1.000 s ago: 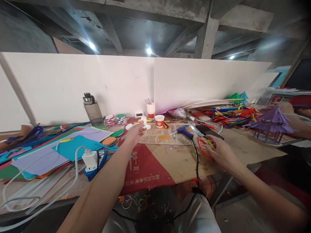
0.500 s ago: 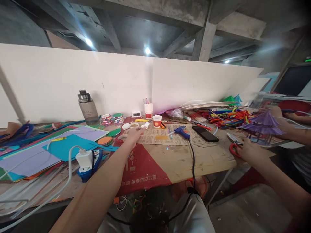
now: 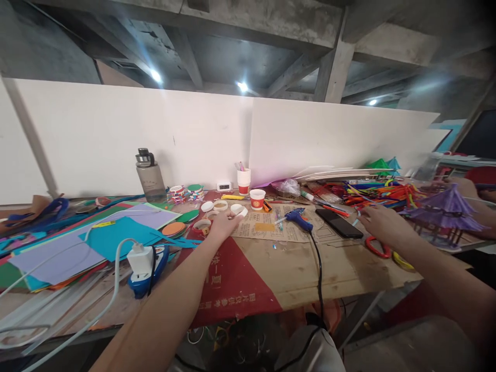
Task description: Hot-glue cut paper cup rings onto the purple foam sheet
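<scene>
My left hand is closed in a pinch on a small white piece, over the printed paper on the table. White round lids and tape rolls lie beside that hand. Further right, my right hand has its fingertips together on a thin pale blue strip, beside the black phone. Scissors with red handles lie below the right hand, their blades hidden. Another yellow handle shows under my forearm. A blue glue gun rests between my hands.
A paper cup stands ahead, with stacked cups behind. Coloured paper, a water bottle and a power strip are left. At right are pipe cleaners, a purple pavilion model and another person's arm.
My right hand has left the red-handled scissors and moved up to the pale blue strip near the phone. My left hand still holds the white piece. The view has shifted slightly.
</scene>
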The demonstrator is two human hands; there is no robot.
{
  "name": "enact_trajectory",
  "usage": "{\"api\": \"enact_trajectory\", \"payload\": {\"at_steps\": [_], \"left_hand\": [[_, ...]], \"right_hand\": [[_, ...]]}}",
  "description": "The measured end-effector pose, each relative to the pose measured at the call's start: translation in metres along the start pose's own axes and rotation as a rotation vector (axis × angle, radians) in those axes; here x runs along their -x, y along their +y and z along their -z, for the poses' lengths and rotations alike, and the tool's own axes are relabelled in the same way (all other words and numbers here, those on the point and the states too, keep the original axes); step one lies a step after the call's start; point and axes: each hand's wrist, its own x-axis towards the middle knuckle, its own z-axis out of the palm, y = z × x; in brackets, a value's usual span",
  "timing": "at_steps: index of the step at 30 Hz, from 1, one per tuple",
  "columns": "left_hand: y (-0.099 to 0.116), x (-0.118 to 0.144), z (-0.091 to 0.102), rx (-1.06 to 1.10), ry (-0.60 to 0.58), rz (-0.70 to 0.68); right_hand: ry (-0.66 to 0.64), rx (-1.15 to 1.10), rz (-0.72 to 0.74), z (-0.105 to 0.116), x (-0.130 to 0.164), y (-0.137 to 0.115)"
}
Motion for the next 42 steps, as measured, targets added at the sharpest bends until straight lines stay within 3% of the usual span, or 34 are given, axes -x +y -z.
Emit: {"api": "enact_trajectory", "payload": {"at_steps": [5, 10, 16, 20, 22, 25, 29, 31, 35, 38, 40, 42], "left_hand": [[-0.003, 0.005, -0.003, -0.156, -0.107, -0.039], [-0.007, 0.005, -0.006, -0.25, -0.145, -0.071], [-0.013, 0.006, -0.008, -0.408, -0.169, -0.149], [-0.014, 0.007, -0.009, -0.46, -0.18, -0.161], [-0.012, 0.007, -0.009, -0.439, -0.171, -0.124], [-0.005, 0.006, -0.01, -0.357, -0.069, -0.113], [0.001, 0.001, -0.006, -0.199, 0.105, -0.186], [0.004, -0.004, 0.0, -0.115, 0.183, -0.189], [0.013, -0.011, 0.02, 0.05, 0.31, -0.138], [0.023, -0.011, 0.035, 0.191, 0.354, -0.164], [0.03, -0.009, 0.042, 0.249, 0.408, -0.152], [0.033, -0.007, 0.045, 0.28, 0.432, -0.113]], "right_hand": [[-0.146, 0.076, 0.263, -0.02, -0.062, -0.084], [-0.221, 0.109, 0.321, -0.07, -0.117, -0.149], [-0.282, 0.12, 0.322, -0.13, -0.15, -0.185], [-0.273, 0.099, 0.293, -0.148, -0.156, -0.188], [-0.217, 0.071, 0.267, -0.143, -0.16, -0.183], [-0.067, 0.018, 0.221, -0.118, -0.17, -0.172], [0.181, -0.082, 0.163, -0.056, -0.18, -0.162], [0.391, -0.305, 0.156, -0.022, -0.18, -0.164], [0.549, -0.463, 0.116, 0.027, -0.166, -0.173], [0.444, -0.764, -0.04, 0.032, -0.146, -0.18], [0.205, -0.93, -0.185, 0.021, -0.126, -0.184], [-0.021, -0.969, -0.222, 0.004, -0.103, -0.189]]}}
